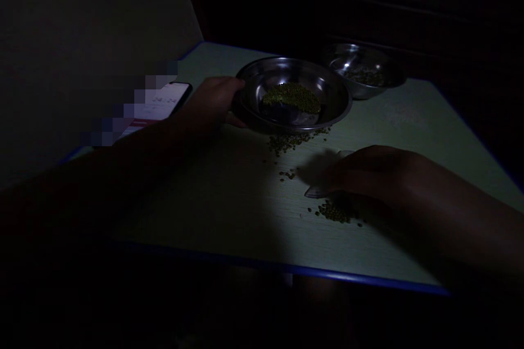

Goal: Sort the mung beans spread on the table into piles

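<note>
My left hand (215, 97) grips the left rim of a wide metal bowl (333, 90), fingers wrapped under it. A heap of small green beans (292, 97), which look like mung beans, lies inside. The bowl's near side seems raised off the table; I cannot tell how far. My right hand (379, 172) is closed on a thin, pale, flat piece (315, 192) whose pointed corner shows below the fingers; most of it is hidden. Just below that corner sits a small pile of beans (335, 211) on the table. More loose beans (286, 143) are scattered under the bowl's near edge.
The scene is very dark. A second metal bowl (362, 90) with beans or bits in it stands behind, to the right. A phone (164, 102) with a lit screen lies at the left. The pale table (229, 212) has a blue edge; a wall rises on the left.
</note>
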`<state>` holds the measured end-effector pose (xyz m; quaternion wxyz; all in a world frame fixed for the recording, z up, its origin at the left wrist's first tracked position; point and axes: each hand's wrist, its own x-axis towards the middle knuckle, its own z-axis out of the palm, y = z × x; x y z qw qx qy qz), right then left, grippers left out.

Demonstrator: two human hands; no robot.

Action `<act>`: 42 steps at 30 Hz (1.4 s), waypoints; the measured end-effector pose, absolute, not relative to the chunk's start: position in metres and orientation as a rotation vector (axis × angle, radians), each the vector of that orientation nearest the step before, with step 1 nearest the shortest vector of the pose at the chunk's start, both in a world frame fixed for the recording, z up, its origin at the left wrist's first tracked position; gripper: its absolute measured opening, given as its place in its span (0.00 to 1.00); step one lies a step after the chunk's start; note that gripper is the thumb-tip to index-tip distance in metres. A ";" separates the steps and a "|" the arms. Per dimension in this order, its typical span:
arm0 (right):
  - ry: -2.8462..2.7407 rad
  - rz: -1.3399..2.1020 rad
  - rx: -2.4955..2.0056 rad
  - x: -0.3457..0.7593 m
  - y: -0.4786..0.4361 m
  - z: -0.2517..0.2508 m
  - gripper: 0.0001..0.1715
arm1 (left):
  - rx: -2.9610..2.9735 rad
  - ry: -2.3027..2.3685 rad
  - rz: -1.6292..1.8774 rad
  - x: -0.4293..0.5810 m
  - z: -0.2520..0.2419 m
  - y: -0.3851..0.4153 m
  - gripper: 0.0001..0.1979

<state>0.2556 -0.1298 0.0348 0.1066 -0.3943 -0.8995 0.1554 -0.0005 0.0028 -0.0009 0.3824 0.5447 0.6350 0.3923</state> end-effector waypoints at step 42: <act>-2.683 0.135 -0.987 0.254 -0.126 0.025 0.19 | 1.414 1.550 0.983 0.000 0.002 -0.004 0.14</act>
